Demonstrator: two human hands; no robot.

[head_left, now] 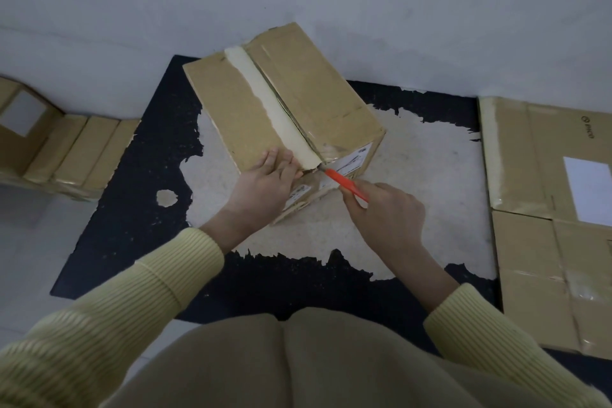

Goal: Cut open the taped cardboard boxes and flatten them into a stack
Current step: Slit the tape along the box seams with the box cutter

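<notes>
On the black mat (132, 209) the cardboard box (281, 103) must, I think, stay pressed firmly down while the blade runs shallow along the taped seam (275, 103), away from my fingers. The box stands just before me. My left hand (265, 185) lies flat on its top beside the seam, fingers straight, and my right hand (387, 209) grips the orange knife (344, 183), its tip at the seam's near end.

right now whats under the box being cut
The box sits on a black mat whose surface is torn away to a pale patch. The mat directly beneath the box is covered.
</notes>
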